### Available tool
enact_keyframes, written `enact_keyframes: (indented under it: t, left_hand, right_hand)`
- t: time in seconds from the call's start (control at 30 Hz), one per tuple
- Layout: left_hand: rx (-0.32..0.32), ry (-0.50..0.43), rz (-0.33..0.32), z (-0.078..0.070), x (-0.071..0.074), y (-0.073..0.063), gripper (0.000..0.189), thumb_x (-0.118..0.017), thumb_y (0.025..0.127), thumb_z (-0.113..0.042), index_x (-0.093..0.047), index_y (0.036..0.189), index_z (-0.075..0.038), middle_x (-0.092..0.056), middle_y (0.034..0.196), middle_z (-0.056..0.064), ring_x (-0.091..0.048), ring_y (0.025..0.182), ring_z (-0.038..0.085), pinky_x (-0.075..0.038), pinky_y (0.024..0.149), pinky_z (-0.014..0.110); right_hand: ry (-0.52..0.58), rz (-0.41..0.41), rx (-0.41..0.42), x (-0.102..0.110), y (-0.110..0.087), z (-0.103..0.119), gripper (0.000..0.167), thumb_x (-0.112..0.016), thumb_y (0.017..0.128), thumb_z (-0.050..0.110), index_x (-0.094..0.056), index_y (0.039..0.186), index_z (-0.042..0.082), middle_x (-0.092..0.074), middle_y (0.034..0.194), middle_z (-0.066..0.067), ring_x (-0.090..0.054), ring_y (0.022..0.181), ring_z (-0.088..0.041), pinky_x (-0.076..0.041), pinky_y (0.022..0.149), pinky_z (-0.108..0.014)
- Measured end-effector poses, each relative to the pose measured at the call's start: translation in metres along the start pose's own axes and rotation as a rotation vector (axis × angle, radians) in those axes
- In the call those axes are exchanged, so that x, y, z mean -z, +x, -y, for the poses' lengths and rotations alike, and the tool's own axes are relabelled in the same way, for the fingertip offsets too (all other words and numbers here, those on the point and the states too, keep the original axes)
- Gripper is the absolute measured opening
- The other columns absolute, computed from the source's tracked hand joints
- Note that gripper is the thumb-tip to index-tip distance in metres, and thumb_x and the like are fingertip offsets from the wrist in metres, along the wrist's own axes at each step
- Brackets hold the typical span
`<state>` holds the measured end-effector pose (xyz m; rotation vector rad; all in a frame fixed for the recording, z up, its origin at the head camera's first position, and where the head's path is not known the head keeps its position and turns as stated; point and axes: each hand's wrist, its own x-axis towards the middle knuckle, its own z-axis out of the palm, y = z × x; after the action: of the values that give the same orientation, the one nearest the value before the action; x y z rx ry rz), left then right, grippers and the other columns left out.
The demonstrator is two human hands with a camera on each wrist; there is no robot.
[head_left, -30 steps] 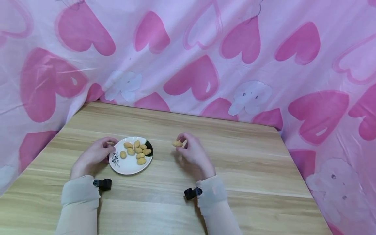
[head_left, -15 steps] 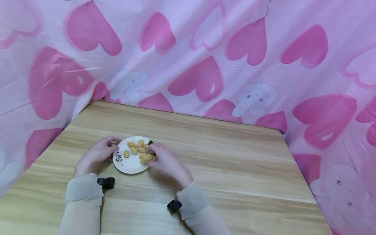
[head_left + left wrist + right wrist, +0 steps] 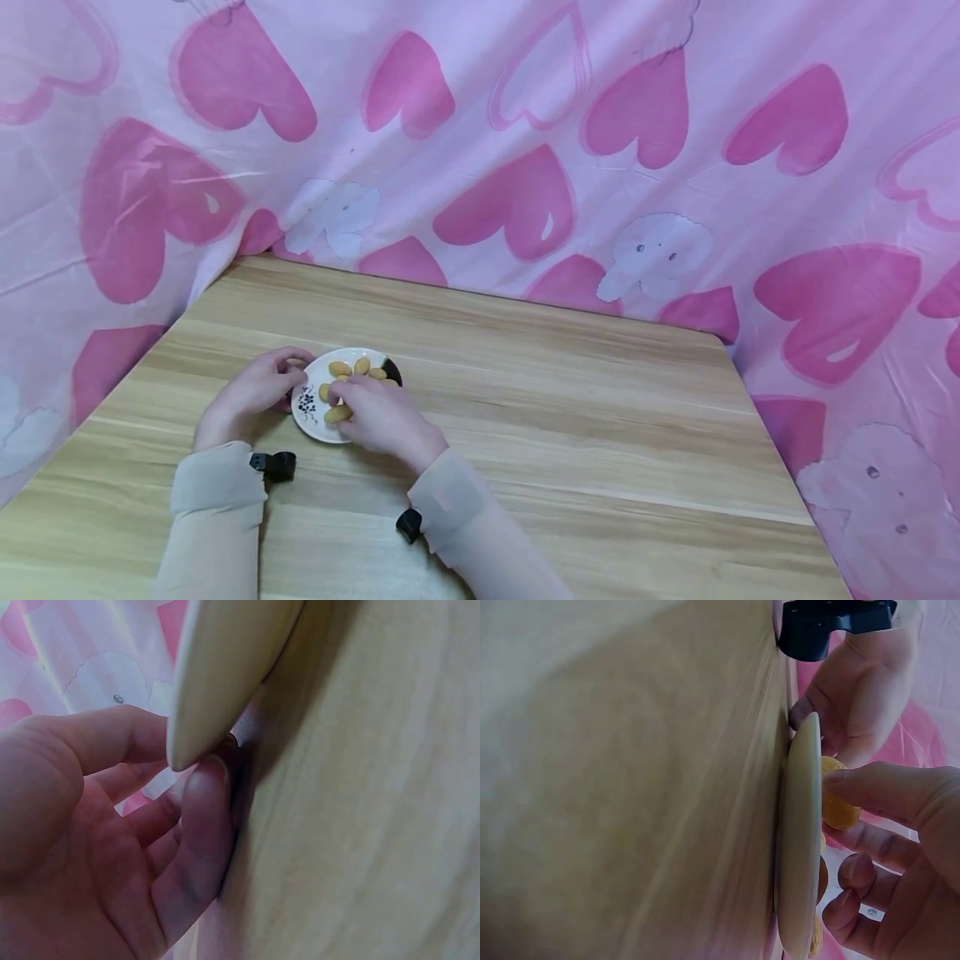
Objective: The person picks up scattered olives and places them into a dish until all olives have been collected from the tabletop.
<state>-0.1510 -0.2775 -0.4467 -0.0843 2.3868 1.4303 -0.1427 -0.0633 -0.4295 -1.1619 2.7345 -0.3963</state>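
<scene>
A small white plate with a dark floral print and a dark patch on its rim lies on the wooden table. My left hand holds its left rim, the thumb above and curled fingers low at the edge in the left wrist view. Over the plate, my right hand pinches a small oval yellow-brown piece between thumb and fingers. In the right wrist view this piece is right at the plate's upper face. Several like pieces lie on the plate, some hidden behind the right hand.
The wooden table extends to the right and behind the plate. A pink cloth with hearts hangs along its back and sides. Each wrist wears a black camera.
My right hand has carried the oval piece leftward from beside the plate to above it, then farther over its middle. The left hand stays at the rim. The head view has shifted slightly.
</scene>
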Motion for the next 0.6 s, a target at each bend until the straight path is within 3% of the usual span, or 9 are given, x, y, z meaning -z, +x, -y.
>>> enact_keyframes:
  t: [0.23,0.37,0.47,0.6]
  left_hand:
    - [-0.035,-0.001,0.004,-0.0044,-0.001,0.0035,0.042,-0.046,0.095,-0.003,-0.042,0.135,0.007,-0.056,0.094,0.015,-0.057,0.075,0.022,-0.051,0.063,0.033]
    - [-0.037,-0.007,0.001,-0.0051,-0.0022,0.0043,0.042,-0.044,0.095,-0.004,-0.042,0.135,0.007,-0.056,0.1,0.018,-0.057,0.076,0.024,-0.051,0.064,0.034]
    - [-0.031,-0.012,0.0,-0.0029,-0.0027,0.0019,0.042,-0.044,0.096,-0.004,-0.042,0.136,0.006,-0.054,0.105,0.02,-0.057,0.079,0.024,-0.052,0.065,0.035]
    - [-0.05,-0.02,-0.002,0.0011,-0.0022,-0.0032,0.041,-0.045,0.095,-0.003,-0.042,0.135,0.009,-0.055,0.1,0.019,-0.056,0.076,0.023,-0.052,0.062,0.034]
  right_hand:
    - [-0.036,0.022,-0.007,0.0028,0.0064,-0.002,0.024,-0.074,0.086,0.026,-0.061,0.107,0.026,-0.056,0.101,0.013,-0.052,0.084,-0.005,-0.041,0.068,-0.022]
    - [-0.046,0.044,-0.039,0.0049,0.0088,-0.0023,0.026,-0.074,0.086,0.025,-0.062,0.109,0.027,-0.058,0.107,0.013,-0.051,0.087,-0.005,-0.041,0.071,-0.022]
    - [-0.051,0.058,-0.053,0.0055,0.0094,0.0001,0.028,-0.073,0.086,0.025,-0.063,0.112,0.028,-0.057,0.111,0.014,-0.05,0.089,-0.005,-0.04,0.071,-0.022]
    - [-0.045,0.039,-0.054,0.0066,0.0071,0.0035,0.028,-0.072,0.087,0.027,-0.062,0.114,0.029,-0.055,0.111,0.013,-0.051,0.087,-0.007,-0.041,0.067,-0.024]
